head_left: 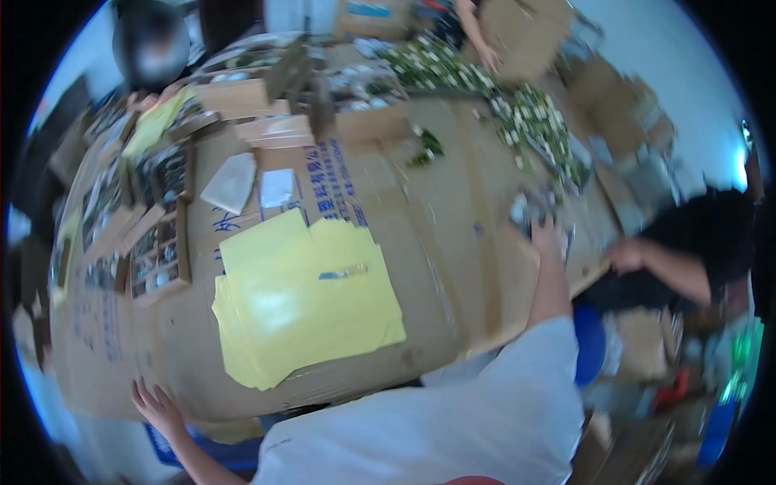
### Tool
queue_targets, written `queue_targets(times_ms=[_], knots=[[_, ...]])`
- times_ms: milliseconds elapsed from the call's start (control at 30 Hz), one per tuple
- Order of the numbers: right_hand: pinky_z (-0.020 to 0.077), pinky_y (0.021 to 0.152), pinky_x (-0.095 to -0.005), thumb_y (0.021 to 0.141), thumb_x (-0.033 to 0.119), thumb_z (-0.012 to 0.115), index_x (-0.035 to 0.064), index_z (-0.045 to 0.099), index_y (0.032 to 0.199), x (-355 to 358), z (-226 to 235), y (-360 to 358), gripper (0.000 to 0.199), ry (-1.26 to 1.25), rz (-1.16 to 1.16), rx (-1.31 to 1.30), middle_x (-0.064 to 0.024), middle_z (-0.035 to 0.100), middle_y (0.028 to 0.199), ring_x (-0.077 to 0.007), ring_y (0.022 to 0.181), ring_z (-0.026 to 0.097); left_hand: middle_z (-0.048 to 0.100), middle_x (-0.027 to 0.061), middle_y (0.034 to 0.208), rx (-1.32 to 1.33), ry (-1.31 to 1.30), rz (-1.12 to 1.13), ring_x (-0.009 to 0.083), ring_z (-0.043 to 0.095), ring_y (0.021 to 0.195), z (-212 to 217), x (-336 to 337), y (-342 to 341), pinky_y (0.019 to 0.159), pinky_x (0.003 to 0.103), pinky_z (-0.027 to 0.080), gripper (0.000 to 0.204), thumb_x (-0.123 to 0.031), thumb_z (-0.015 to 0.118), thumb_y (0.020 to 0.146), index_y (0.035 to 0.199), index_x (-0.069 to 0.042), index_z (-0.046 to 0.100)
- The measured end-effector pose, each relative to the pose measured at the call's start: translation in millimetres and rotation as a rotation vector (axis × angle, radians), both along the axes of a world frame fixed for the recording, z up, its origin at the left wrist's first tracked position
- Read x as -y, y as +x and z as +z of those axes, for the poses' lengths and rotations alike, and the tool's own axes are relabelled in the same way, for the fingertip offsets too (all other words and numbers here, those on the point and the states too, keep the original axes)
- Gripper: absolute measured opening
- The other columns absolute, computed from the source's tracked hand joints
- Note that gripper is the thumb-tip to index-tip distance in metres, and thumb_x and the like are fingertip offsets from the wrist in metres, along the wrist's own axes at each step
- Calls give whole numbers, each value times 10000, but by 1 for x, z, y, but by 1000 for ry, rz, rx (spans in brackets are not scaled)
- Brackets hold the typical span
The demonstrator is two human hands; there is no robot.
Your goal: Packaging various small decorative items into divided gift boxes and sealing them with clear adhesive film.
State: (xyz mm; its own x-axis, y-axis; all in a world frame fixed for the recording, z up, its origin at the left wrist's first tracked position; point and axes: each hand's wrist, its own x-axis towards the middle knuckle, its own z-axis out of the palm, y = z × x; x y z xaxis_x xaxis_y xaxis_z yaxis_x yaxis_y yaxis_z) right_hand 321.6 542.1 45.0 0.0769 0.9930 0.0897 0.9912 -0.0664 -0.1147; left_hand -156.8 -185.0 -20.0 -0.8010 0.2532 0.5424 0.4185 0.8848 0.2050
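My left hand (pixel 159 411) rests at the near left edge of the table, open, its fingers spread on the cardboard top and nothing in it. My right arm stretches far to the right. There my right hand (pixel 548 236) closes on a small, clear and whitish item (pixel 524 207), too blurred to name. Between my hands lies a fanned stack of yellow sheets (pixel 311 303). On top of it is a small blue and clear strip (pixel 343 272).
Beyond the sheets lie a white pad (pixel 231 184) and a white paper (pixel 277 187). Divided cardboard boxes (pixel 162 255) stand at left and back. Green and white pieces fill trays (pixel 436 65) at the far right. A co-worker's hand (pixel 626 255) is at the right edge; other people stand across.
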Motion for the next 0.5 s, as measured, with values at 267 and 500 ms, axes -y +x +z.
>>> queue_targets(times_ms=[267, 500], knots=[[166, 1077, -614, 924, 558, 365, 147, 255, 1463, 119, -16, 12, 686, -59, -6, -6, -184, 162, 1528, -377, 1409, 121, 487, 188, 1264, 167, -10, -186, 397, 470, 1147, 53, -80, 57, 953, 458, 402, 340, -77, 585, 812, 1147, -36, 550], [432, 887, -521, 757, 546, 662, 95, 474, 1276, 218, -1, 74, 712, 102, -222, -35, -190, 503, 1223, -397, 1134, 474, 536, 169, 1190, 117, -9, -449, 369, 518, 1080, 69, -156, 64, 908, 452, 435, 331, -87, 611, 767, 1095, -53, 584]])
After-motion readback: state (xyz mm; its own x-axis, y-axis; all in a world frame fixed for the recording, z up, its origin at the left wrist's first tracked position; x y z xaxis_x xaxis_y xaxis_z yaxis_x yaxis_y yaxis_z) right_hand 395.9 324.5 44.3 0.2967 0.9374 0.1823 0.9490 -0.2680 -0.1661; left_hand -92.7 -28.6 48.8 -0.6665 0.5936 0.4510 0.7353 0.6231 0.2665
